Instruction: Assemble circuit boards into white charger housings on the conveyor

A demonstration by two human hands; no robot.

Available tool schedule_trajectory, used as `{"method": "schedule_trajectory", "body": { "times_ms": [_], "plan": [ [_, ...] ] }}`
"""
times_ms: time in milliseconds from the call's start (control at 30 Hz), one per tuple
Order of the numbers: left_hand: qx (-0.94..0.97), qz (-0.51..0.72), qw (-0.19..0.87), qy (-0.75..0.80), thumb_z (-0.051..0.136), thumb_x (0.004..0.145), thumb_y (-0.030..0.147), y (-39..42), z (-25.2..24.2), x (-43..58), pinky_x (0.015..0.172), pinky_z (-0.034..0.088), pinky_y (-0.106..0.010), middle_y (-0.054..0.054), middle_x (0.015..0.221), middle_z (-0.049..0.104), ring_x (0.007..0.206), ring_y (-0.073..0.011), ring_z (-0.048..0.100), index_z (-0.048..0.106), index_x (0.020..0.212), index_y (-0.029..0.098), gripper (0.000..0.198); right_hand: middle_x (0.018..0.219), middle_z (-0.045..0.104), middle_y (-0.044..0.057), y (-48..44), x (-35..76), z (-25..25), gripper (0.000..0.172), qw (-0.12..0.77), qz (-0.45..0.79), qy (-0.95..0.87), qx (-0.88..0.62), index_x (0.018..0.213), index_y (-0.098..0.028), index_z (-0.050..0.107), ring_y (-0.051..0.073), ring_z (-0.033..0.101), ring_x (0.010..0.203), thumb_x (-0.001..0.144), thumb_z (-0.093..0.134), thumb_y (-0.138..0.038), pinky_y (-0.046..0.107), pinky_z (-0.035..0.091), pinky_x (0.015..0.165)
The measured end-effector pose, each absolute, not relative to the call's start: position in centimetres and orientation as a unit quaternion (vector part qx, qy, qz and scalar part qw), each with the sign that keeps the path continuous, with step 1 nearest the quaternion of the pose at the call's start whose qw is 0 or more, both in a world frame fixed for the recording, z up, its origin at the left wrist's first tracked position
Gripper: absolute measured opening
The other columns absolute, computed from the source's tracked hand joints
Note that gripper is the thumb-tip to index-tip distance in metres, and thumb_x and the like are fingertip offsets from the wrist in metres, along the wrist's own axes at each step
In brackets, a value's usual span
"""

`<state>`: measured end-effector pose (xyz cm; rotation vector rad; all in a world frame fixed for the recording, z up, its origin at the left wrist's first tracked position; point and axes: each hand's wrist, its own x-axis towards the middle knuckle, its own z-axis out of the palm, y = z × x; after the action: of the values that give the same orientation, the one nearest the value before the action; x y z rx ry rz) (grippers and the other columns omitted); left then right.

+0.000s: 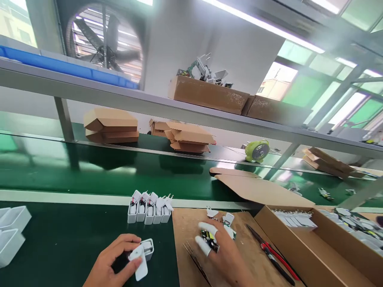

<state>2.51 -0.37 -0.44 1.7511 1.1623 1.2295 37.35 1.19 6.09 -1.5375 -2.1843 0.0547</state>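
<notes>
My left hand (115,261) is curled around a small white plastic charger housing (143,255) at the bottom of the view, its lid part pinched by a finger with a white cot. My right hand (220,251) rests on the brown board (185,227), white-cotted fingertips pinching a small circuit board (209,238). A few loose white charger parts (223,219) lie just beyond it. A row of several white housings (149,207) stands upright on the green mat (66,243), ahead of my left hand.
Red-handled pliers (277,255) lie on the board to the right. An open cardboard box (314,255) holds white parts and circuit boards. White trays (12,231) sit at left. Beyond runs a green conveyor (89,167) with folded cartons (110,125), a small green fan (256,150), and a shelf above.
</notes>
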Motion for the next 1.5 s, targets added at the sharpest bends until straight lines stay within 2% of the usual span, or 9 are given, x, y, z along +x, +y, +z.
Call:
{"method": "schedule_trajectory", "body": {
  "times_ms": [167,400,567,700,800,967,1100,1267,1500],
  "plan": [
    [0.683,0.477,0.320,0.452,0.052,0.104,0.049,0.7,1.7,3.0,0.069,0.057,-0.023,-0.005,0.091,0.075,0.077,-0.0179,0.071,0.066,0.066,0.021,0.049,0.156,0.053,0.014,0.0,26.8,5.5,0.062,0.136,0.113,-0.903,-0.391,0.144,-0.025,0.057,0.032,0.060,0.134,0.085,0.073,-0.023,0.042,0.052,0.111],
    [0.659,0.455,0.253,0.544,0.054,0.091,0.038,1.8,2.8,4.1,0.063,0.050,-0.024,-0.003,0.084,0.074,0.068,-0.0157,0.067,0.051,0.058,0.022,0.037,0.121,0.067,0.013,1.5,24.4,4.3,0.039,0.077,0.064,-0.917,-0.387,0.121,-0.019,0.068,0.026,0.072,0.101,0.084,0.063,-0.011,0.035,0.062,0.088],
    [0.665,0.454,0.227,0.548,0.057,0.081,0.032,2.8,3.2,4.9,0.065,0.045,-0.028,-0.003,0.079,0.070,0.069,-0.0173,0.063,0.038,0.057,0.024,0.032,0.146,0.054,0.018,0.7,23.8,4.6,0.045,0.070,0.018,-0.915,-0.396,0.120,-0.017,0.066,0.030,0.073,0.104,0.077,0.062,-0.005,0.037,0.061,0.089],
    [0.675,0.451,0.223,0.539,0.058,0.081,0.033,3.1,3.3,5.5,0.059,0.038,-0.028,0.000,0.063,0.059,0.058,-0.0161,0.053,0.034,0.055,0.024,0.037,0.143,0.060,0.015,1.1,23.6,3.9,0.042,0.078,0.033,-0.919,-0.386,0.119,-0.018,0.066,0.028,0.073,0.106,0.080,0.060,-0.006,0.034,0.061,0.092],
    [0.688,0.458,0.241,0.509,0.052,0.092,0.041,2.7,3.8,5.4,0.061,0.042,-0.029,0.000,0.062,0.060,0.058,-0.0161,0.055,0.040,0.054,0.023,0.044,0.138,0.063,0.015,1.5,23.8,2.9,0.046,0.093,0.042,-0.920,-0.379,0.126,-0.018,0.062,0.028,0.073,0.104,0.081,0.060,-0.008,0.035,0.061,0.090],
    [0.655,0.488,0.282,0.504,0.036,0.106,0.051,2.2,3.9,2.9,0.066,0.053,-0.028,-0.005,0.089,0.073,0.076,-0.0192,0.068,0.061,0.070,0.022,0.053,0.128,0.066,0.012,1.8,24.5,3.3,0.035,0.191,0.050,-0.914,-0.354,0.129,-0.022,0.060,0.022,0.074,0.094,0.095,0.054,-0.014,0.031,0.063,0.083],
    [0.598,0.494,0.311,0.548,0.037,0.104,0.060,2.3,2.3,0.0,0.058,0.056,-0.028,-0.008,0.090,0.075,0.070,-0.0205,0.069,0.062,0.069,0.021,0.058,0.133,0.064,0.015,1.7,24.9,5.0,0.036,0.261,0.019,-0.903,-0.341,0.136,-0.023,0.057,0.024,0.072,0.106,0.101,0.051,-0.016,0.035,0.062,0.091],
    [0.543,0.501,0.338,0.583,0.045,0.099,0.067,2.7,1.6,-1.7,0.063,0.057,-0.030,-0.007,0.097,0.077,0.064,-0.0184,0.067,0.067,0.071,0.020,0.059,0.117,0.070,0.013,1.7,24.8,3.5,0.031,0.243,0.013,-0.906,-0.347,0.129,-0.023,0.061,0.022,0.073,0.082,0.101,0.050,-0.018,0.031,0.064,0.070],
    [0.556,0.492,0.342,0.577,0.045,0.100,0.065,2.5,1.7,-0.6,0.059,0.054,-0.028,-0.005,0.090,0.076,0.062,-0.0174,0.064,0.067,0.069,0.021,0.057,0.118,0.070,0.014,1.9,24.8,1.8,0.028,0.251,0.000,-0.902,-0.352,0.124,-0.022,0.065,0.023,0.073,0.081,0.104,0.045,-0.020,0.033,0.064,0.068]
  ]
}}
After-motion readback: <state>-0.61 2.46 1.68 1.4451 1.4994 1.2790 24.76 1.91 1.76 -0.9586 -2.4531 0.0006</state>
